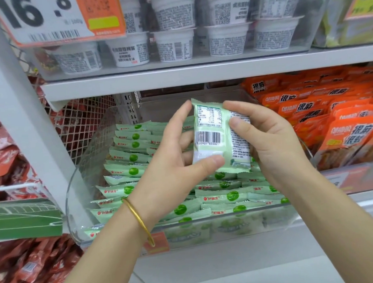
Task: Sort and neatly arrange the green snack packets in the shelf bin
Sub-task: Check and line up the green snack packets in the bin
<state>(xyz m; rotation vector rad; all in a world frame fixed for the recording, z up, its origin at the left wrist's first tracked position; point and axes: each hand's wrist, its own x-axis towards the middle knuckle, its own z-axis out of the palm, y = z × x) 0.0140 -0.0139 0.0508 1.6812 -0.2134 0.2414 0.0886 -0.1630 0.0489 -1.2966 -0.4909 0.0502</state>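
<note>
We are holding both grips up, forearms reaching in from below.
Our left grip is pinching a green packet, thumb across its lower front, fingers behind; our right grip is clasping the opposite edge, thumb on the front.

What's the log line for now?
left hand, right hand: gripping pale green snack packet | over clear plastic bin | packet not placed
</note>
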